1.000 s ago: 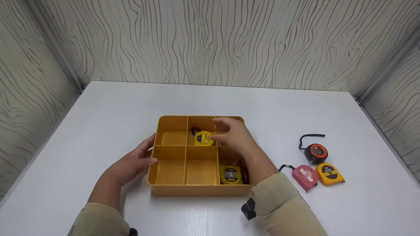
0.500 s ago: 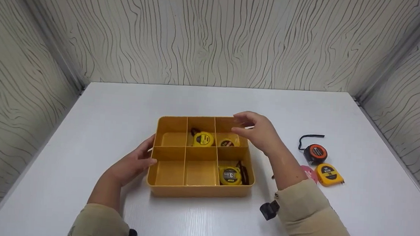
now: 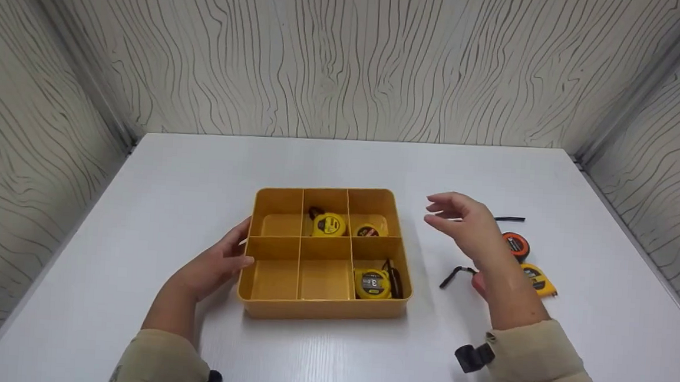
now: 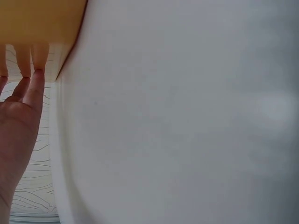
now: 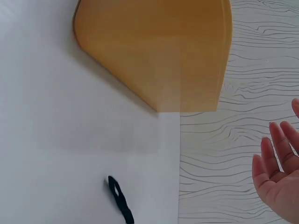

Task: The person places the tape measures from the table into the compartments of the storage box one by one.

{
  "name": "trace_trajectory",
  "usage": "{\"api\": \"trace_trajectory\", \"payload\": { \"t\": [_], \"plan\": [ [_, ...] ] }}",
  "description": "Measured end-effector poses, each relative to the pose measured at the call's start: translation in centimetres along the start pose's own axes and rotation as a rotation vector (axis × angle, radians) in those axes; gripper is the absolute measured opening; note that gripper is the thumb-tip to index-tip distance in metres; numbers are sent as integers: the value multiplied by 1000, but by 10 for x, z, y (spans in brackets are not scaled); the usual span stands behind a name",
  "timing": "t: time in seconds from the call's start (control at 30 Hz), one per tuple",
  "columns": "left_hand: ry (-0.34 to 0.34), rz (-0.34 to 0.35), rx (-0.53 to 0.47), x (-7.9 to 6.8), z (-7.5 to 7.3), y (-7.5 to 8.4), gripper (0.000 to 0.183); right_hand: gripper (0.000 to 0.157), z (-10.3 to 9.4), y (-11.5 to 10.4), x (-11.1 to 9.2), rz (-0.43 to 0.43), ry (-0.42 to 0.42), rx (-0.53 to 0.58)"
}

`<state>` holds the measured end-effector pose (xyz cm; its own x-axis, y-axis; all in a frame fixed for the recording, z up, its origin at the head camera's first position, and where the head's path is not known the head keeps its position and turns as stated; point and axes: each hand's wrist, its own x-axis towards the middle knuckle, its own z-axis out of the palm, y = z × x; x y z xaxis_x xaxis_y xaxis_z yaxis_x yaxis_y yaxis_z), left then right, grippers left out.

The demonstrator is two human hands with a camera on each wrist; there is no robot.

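A mustard-yellow divided box (image 3: 327, 309) with six-part partitions stands on the white table. My left hand (image 3: 211, 272) holds its left side, thumb over the rim, and in the left wrist view the fingertips (image 4: 38, 74) meet the outer wall. Inside, one yellow tape measure (image 3: 329, 224) lies in the back middle compartment, a second tape measure (image 3: 368, 231) in the back right, partly hidden by the divider, and another yellow tape measure (image 3: 373, 284) in the front right. My right hand (image 3: 468, 225) is in the air right of the box, fingers spread and holding nothing.
Right of the box lie a black-and-orange tape measure (image 3: 516, 244), an orange-yellow one (image 3: 538, 280) and a pink one (image 3: 478, 283), mostly hidden by the right forearm. The pink one's black strap (image 3: 456, 275) reaches toward the box. Wood-patterned panels (image 3: 348, 61) enclose the table.
My right hand has moved right, away from the back right compartment, uncovering the tape measure there. Its forearm now covers part of the loose tape measures. My left hand and the box stay nearly still.
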<state>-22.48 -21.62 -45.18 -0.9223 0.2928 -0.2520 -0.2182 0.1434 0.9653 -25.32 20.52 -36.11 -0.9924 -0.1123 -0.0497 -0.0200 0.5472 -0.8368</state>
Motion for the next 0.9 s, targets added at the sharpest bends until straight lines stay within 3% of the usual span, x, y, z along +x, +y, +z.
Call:
{"api": "trace_trajectory", "payload": {
  "t": [0.3, 0.73, 0.9],
  "plan": [
    [28, -8, -4, -3, 3, 3, 84, 57, -24, 36, -20, 26, 8, -1],
    [6, 26, -25, -2, -1, -2, 79, 66, -46, 85, -41, 182, -2, 90],
    [-8, 32, -16, -1, 0, -1, 81, 65, -52, 96, -45, 208, -12, 53]
  ]
}}
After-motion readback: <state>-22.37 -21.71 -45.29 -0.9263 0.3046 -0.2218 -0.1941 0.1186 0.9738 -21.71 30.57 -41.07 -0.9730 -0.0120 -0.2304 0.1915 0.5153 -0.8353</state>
